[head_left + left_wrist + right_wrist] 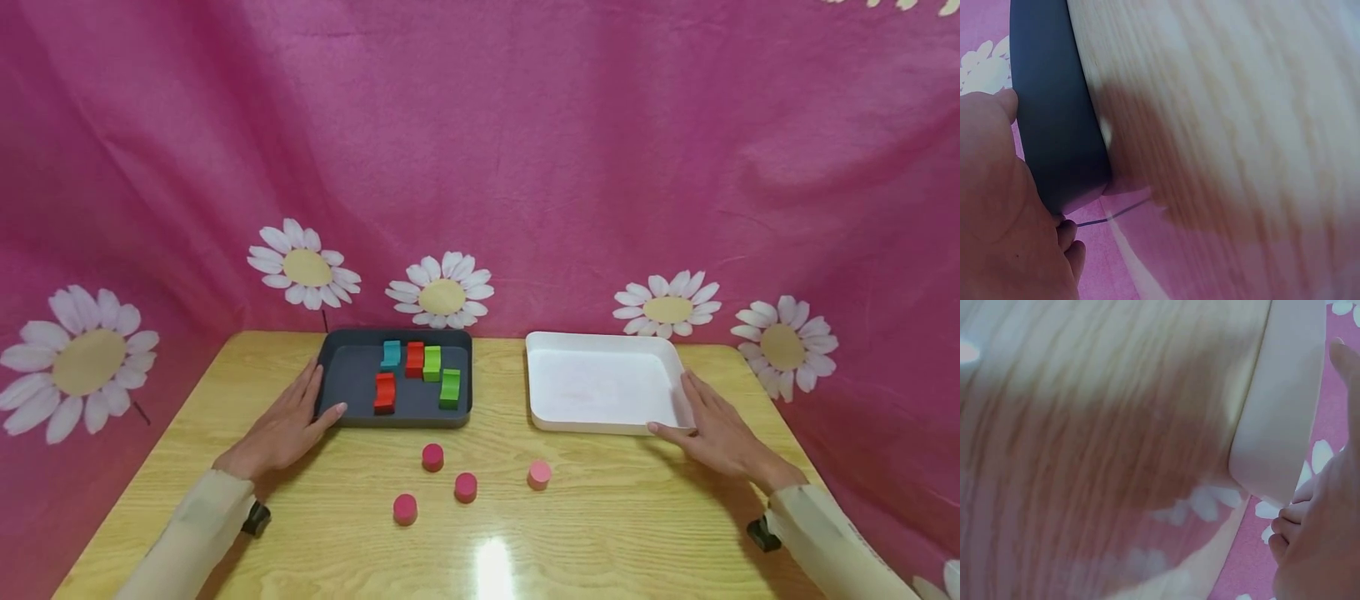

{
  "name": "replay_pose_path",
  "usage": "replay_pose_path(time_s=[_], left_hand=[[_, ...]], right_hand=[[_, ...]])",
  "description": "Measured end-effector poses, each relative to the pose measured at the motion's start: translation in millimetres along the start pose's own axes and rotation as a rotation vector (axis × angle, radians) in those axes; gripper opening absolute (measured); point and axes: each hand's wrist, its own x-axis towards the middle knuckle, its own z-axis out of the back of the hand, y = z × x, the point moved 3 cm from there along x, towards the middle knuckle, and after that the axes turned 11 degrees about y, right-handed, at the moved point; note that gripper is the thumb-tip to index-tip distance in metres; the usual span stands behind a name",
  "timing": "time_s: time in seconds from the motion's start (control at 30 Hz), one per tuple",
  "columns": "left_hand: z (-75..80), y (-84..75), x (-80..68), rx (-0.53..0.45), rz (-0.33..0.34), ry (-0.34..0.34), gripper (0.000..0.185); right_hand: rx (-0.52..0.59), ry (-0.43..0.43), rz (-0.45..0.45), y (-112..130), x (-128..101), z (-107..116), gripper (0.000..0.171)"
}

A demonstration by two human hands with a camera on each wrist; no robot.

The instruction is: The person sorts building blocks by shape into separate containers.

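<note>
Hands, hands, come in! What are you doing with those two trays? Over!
Left hand flat against dark tray corner, right hand flat against white tray corner. Neither gripping. Five blocks in dark tray. Four pink cylinders loose on table.

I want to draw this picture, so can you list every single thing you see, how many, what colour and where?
Dark grey plastic tray: one, back left of the table, holding wavy blocks.
Red wavy blocks: two, inside the dark tray.
Green wavy blocks: two, inside the dark tray.
Teal wavy block: one, at the dark tray's back.
White plastic tray: one, back right, nothing visible in it.
Dark pink round cylinders: three, on the table in front of the dark tray.
Light pink round cylinder: one, in front of the white tray.
Light wooden table: one, under everything.
Pink daisy-print cloth: one, behind and beside the table.
Left hand: one, flat against the dark tray's left side.
Right hand: one, flat against the white tray's right corner.
</note>
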Motion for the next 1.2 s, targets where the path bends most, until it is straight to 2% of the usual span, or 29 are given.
replay_pose_path(time_s=[0.37, 0.7, 0.97, 1.1, 1.2], left_hand=[[0.5, -0.6, 0.7, 0.015, 0.014, -0.002, 0.099], [-0.7, 2.6, 2.6, 0.016, 0.001, -0.007, 0.099], [1.6, -4.1, -0.1, 0.013, 0.005, 0.002, 0.099], [1.8, -4.2, -1.1, 0.023, 0.001, -0.009, 0.097], [1.9, -5.5, -1.4, 0.047, -0.027, -0.035, 0.094]], right_hand=[[0.019, -0.002, 0.011, -8, -3, -9, 0.121], [0.069, 0.005, 0.008, -8, -2, -10, 0.107], [0.077, 0.004, -0.005, -6, -3, -10, 0.107], [0.084, 0.002, 0.006, -5, -3, -9, 0.106], [0.081, 0.003, 0.013, -6, -2, -9, 0.105]])
